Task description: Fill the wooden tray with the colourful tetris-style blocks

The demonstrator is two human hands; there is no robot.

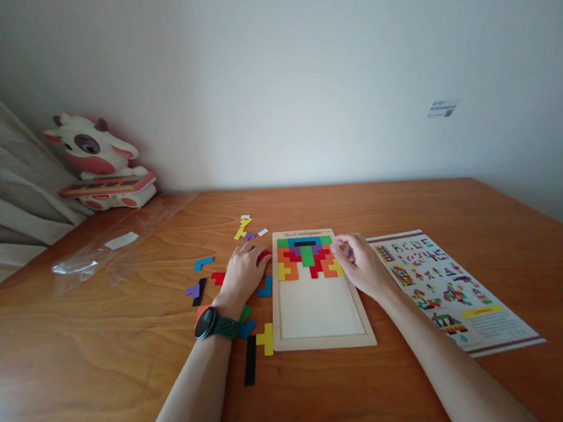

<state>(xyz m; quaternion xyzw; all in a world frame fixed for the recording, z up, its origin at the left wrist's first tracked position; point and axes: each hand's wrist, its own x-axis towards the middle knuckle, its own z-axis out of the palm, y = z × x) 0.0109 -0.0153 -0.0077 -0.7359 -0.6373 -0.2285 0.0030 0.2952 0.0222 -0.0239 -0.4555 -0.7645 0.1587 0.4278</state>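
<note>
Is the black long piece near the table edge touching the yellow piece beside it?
Cannot tell. In the head view, the black long piece lies close beside the yellow piece, but their edges are too small to separate.

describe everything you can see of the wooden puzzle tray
The wooden puzzle tray is a pale, flat rectangular board with a raised rim, lying flat on the brown table, long side running away from the person. Its far end holds a few rows of colourful blocks fitted together, with one dark gap near the top; the near part is bare wood. Faint lettering marks the far rim. The right hand rests on its right edge; the left hand lies just beside its left edge.
</note>
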